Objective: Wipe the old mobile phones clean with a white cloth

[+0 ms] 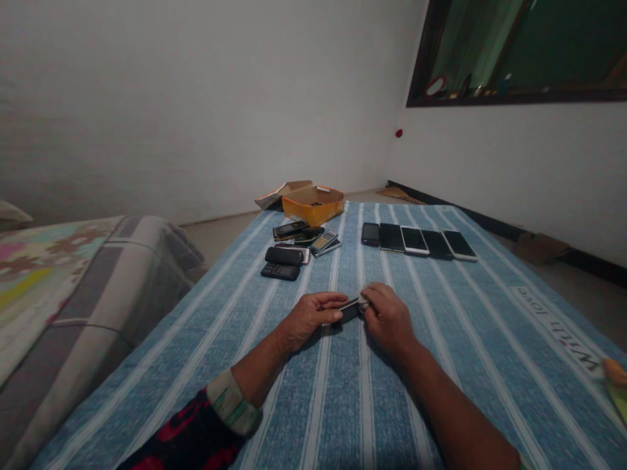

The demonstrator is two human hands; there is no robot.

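A small dark phone (pixel 349 308) lies low over the blue striped cloth (pixel 441 339) near the middle, pinched at its left end by the left hand (pixel 308 318) fingers and at its right end by the right hand (pixel 389 318) fingers. Farther off, a cluster of keypad phones (pixel 294 248) lies left, a row of five smartphones (pixel 416 240) right. An orange cardboard box (pixel 312 203) sits at the cloth's far edge.

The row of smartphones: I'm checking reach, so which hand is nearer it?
Right. The right hand lies just below the row of smartphones; the left hand sits further left, nearer the keypad phones.
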